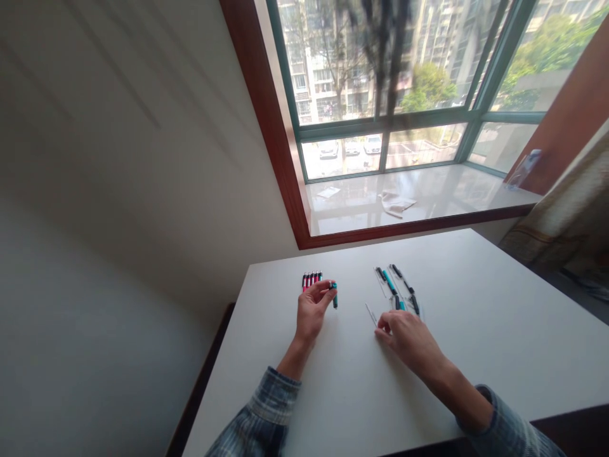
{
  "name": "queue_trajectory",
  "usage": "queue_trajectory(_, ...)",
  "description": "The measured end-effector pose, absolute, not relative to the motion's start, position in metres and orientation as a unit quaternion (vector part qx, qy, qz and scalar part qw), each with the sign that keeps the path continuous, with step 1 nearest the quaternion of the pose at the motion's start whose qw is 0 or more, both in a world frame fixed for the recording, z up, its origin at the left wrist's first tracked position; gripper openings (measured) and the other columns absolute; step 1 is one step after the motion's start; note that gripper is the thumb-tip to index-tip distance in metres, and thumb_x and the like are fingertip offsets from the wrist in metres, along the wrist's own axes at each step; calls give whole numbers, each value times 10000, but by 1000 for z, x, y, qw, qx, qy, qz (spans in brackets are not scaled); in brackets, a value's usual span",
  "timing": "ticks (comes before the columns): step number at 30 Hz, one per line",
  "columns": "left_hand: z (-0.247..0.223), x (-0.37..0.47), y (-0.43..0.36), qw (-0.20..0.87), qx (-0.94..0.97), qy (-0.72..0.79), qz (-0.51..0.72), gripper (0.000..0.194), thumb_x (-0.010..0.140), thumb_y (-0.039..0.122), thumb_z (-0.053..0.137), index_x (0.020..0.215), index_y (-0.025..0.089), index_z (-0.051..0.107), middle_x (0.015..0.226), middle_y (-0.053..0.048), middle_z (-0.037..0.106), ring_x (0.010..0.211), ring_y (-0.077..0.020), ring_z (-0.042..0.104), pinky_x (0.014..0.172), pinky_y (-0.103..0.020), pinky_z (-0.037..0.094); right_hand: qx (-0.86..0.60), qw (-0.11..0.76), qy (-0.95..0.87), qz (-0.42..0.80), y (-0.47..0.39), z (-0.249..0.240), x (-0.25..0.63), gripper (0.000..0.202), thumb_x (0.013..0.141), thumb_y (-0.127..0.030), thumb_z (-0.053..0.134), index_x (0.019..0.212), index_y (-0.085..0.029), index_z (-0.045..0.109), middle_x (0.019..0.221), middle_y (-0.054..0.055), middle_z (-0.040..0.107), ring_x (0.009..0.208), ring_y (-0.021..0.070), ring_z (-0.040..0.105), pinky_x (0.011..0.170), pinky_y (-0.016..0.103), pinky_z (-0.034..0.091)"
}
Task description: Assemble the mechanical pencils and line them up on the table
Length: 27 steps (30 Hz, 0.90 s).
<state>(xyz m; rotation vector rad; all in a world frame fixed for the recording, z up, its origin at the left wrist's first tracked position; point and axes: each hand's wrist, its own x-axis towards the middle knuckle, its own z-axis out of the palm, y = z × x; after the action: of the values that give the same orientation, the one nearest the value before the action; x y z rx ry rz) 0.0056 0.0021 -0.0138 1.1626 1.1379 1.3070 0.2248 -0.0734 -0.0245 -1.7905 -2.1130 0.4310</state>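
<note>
My left hand (311,317) is closed in a pinch on a short teal-and-black pen barrel (335,298), held upright just above the table. Lower on the right, my right hand (410,336) has its thumb and fingers pinched around the near end of a thin, pale pen refill (370,312). Behind my left hand, several pens (312,277) with black tops and mostly pink bodies stand in a neat row, partly covered by the fingers. Beyond my right hand lie loose teal barrels (390,282), black pen parts (402,278) and thin refills; the hand hides some of them.
All this is on a white table (333,393) pushed against the wall under a window. On the window sill (442,190) are a crumpled white wrapper (397,203), a flat paper (328,192) and a clear bottle (523,168). A curtain (566,209) hangs at the right.
</note>
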Motion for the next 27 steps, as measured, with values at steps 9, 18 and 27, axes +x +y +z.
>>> queue_trajectory(9, -14, 4, 4, 480, 476, 465, 572, 319, 696, 342, 859, 947, 165, 773, 1016, -92, 772, 907, -214, 725, 817, -325, 579, -591, 200, -768, 148, -93, -28, 219, 194, 927, -185, 569, 753, -214, 650, 765, 84, 703, 801, 262, 644, 695, 349, 462)
queue_trajectory(18, -12, 7, 0, 504, 495, 453, 544, 323, 706, 334, 858, 958, 148, 778, 998, -99, 777, 887, -215, 726, 840, -341, 585, -528, 306, -733, 300, -27, 18, 252, 229, 953, -360, 566, 1076, -256, 729, 795, 8, 727, 698, 179, 642, 679, 298, 487)
queue_trajectory(27, -14, 14, -4, 542, 521, 440, 492, 334, 676, 346, 887, 933, 157, 788, 965, -99, 791, 911, -242, 742, 893, -374, 590, -422, 499, -600, 462, 22, 5, 231, 358, 819, -513, 733, 910, -170, 679, 881, 65, 742, 807, 189, 679, 728, 303, 543)
